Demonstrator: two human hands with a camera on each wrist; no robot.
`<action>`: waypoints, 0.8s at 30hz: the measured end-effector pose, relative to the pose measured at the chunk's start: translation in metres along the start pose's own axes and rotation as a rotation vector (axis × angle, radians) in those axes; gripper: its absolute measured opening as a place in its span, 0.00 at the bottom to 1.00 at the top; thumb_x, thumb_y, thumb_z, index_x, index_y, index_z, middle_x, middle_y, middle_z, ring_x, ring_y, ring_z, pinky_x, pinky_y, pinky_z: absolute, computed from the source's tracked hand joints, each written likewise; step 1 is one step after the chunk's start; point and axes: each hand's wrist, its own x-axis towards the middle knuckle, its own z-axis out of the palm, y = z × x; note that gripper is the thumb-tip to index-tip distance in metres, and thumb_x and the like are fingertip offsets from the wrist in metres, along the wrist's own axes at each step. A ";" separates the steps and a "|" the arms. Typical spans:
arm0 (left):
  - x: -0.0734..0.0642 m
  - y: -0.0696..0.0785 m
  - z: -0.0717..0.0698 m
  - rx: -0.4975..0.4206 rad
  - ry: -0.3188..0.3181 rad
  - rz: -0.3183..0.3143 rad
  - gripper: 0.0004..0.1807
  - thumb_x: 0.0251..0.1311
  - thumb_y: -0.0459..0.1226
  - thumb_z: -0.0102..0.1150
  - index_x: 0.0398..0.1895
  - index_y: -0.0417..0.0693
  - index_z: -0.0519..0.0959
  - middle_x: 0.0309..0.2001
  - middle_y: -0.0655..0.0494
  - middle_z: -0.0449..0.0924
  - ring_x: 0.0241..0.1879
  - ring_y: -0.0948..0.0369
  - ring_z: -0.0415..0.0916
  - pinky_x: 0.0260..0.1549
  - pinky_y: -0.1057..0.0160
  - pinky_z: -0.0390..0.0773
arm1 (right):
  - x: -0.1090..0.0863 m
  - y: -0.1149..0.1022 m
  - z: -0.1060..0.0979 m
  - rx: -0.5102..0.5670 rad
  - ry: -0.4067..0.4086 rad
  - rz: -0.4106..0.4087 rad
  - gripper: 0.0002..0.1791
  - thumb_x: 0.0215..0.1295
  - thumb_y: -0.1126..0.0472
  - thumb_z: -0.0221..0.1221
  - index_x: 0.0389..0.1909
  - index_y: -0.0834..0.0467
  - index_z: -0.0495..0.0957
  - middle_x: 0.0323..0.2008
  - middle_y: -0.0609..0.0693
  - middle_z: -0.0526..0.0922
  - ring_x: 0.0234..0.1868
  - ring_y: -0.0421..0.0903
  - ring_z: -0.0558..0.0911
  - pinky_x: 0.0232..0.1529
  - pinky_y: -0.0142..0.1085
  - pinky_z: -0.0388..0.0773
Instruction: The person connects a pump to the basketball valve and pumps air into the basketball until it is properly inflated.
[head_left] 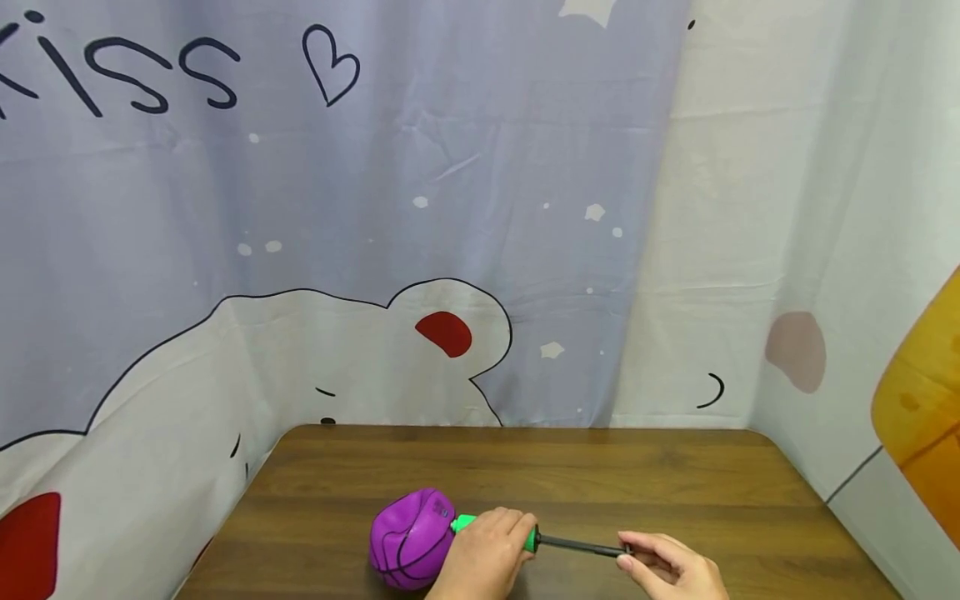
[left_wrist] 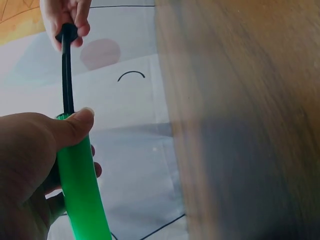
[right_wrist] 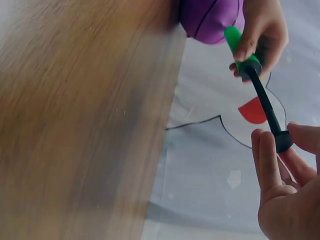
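Note:
A purple ball with black seam lines [head_left: 410,542], its surface dented and creased, sits on the table at the lower middle of the head view. The tip of a green hand pump [left_wrist: 82,185] meets the ball's right side; whether a needle goes in is too small to tell. My left hand [head_left: 486,554] grips the pump's green barrel, thumb along it. The black plunger rod [head_left: 577,545] is drawn well out to the right. At its far end my right hand [head_left: 671,567] pinches the black handle [right_wrist: 284,142] between thumb and fingers.
The brown wooden table [head_left: 637,475] has rounded far corners. Behind it and along its sides hangs a printed curtain [head_left: 450,167] with stars, a heart and cartoon shapes. The curtain meets the table's back edge.

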 end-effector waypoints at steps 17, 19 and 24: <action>0.004 0.008 -0.002 0.072 0.034 0.021 0.23 0.48 0.50 0.78 0.43 0.48 0.82 0.39 0.61 0.82 0.42 0.65 0.80 0.45 0.70 0.82 | 0.000 -0.001 0.031 -0.018 -0.021 -0.118 0.13 0.56 0.65 0.72 0.44 0.58 0.88 0.39 0.52 0.88 0.34 0.36 0.86 0.36 0.29 0.86; 0.005 0.010 -0.001 0.089 0.032 0.022 0.24 0.46 0.51 0.78 0.43 0.48 0.83 0.39 0.61 0.83 0.41 0.65 0.80 0.45 0.70 0.82 | 0.000 -0.001 0.041 -0.010 -0.025 -0.166 0.13 0.56 0.66 0.72 0.44 0.60 0.88 0.39 0.55 0.88 0.33 0.36 0.86 0.35 0.28 0.86; 0.007 0.015 -0.001 0.065 -0.012 0.007 0.25 0.46 0.51 0.79 0.45 0.48 0.84 0.39 0.61 0.83 0.41 0.67 0.80 0.42 0.72 0.82 | 0.003 -0.001 0.056 -0.007 -0.120 -0.244 0.15 0.58 0.62 0.71 0.46 0.62 0.87 0.40 0.55 0.87 0.34 0.36 0.86 0.36 0.27 0.85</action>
